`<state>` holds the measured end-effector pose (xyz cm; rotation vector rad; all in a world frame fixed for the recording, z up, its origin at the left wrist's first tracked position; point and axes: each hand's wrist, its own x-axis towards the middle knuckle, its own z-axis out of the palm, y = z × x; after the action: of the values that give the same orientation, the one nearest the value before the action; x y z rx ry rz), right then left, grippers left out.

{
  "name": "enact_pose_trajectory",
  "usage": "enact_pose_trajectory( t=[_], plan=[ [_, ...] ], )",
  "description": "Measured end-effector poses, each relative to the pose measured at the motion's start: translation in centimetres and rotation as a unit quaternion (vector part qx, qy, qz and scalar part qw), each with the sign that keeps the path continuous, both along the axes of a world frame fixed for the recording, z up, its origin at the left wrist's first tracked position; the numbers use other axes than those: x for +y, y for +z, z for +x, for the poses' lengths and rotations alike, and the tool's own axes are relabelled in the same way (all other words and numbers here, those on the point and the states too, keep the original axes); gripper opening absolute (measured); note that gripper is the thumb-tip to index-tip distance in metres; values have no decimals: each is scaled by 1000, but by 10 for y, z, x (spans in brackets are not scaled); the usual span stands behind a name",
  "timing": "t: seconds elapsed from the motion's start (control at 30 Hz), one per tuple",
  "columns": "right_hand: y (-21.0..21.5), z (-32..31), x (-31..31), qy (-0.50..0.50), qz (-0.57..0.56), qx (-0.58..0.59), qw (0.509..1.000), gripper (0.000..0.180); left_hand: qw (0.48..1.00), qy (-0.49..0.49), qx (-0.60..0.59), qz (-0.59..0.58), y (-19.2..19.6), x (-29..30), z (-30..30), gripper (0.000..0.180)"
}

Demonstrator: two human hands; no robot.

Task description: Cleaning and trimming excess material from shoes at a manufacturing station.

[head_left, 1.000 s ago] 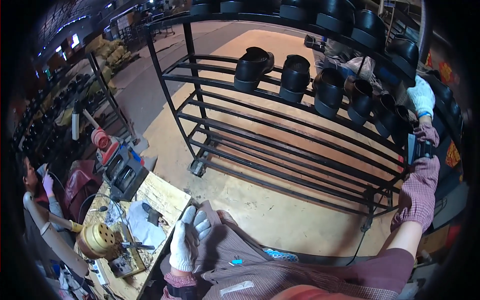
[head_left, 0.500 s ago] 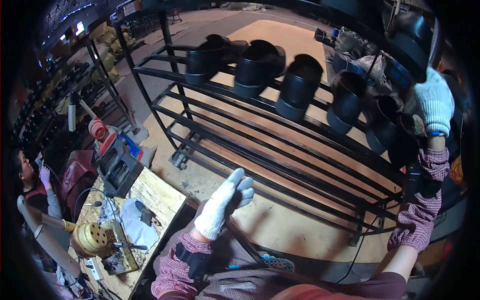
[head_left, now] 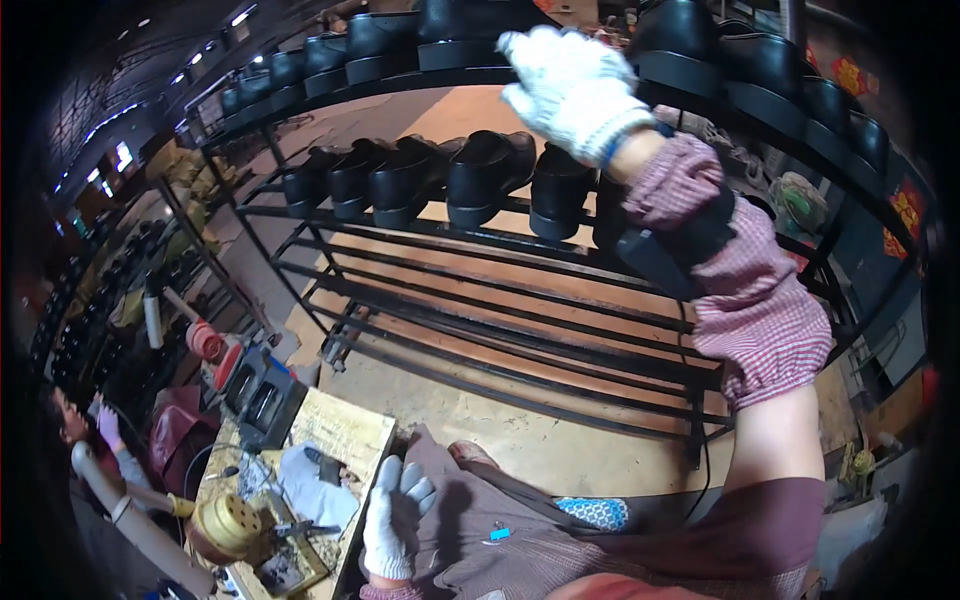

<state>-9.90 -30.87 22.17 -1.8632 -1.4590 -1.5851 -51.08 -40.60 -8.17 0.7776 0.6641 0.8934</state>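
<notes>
My right hand (head_left: 575, 92), in a white knit glove, reaches forward to the top shelf of a black metal rack. Its thumb and fingers are apart, with nothing seen between them. Just beside the fingertips stands a black shoe (head_left: 465, 35); whether they touch it I cannot tell. Another black shoe (head_left: 675, 40) is on the same shelf, right of the hand. Low in front of my body, my left hand (head_left: 392, 525) is also gloved in white. Its fingers are loosely bent and apart, holding nothing, close to the workbench's edge.
More black shoes (head_left: 487, 180) line the rack's second shelf; bare bars (head_left: 500, 300) run below. At the left, a wooden workbench (head_left: 370, 425) carries a yellow round tool head (head_left: 225, 525), a grey cloth (head_left: 315, 490) and a dark machine (head_left: 262, 400). A person (head_left: 110, 430) is at the far left.
My view has shifted, bringing the top shelf's shoes into sight. My right hand has gone from the rack's right end leftward to the middle of the top shelf. My left hand has dropped lower.
</notes>
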Motion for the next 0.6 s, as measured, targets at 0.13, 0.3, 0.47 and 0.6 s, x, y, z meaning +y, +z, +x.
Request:
enact_pose_trajectory(
  t=[0.13, 0.3, 0.47, 0.6],
  plan=[
    [51, -31, -70, 114, 201, -22, 973, 37, 986, 168, -11, -12, -11, -46, -69, 62],
    [93, -16, -110, -104, -74, 141, 982, 49, 983, 176, -58, -3, -9, -78, -89, 72],
    [0, -111, -120, 88, 14, -314, 945, 34, 984, 167, -48, 33, -11, -96, -64, 77],
    [-108, -252, -195, 378, -203, -23, 903, 25, 944, 220, -245, 31, -19, -98, -46, 78]
  ],
)
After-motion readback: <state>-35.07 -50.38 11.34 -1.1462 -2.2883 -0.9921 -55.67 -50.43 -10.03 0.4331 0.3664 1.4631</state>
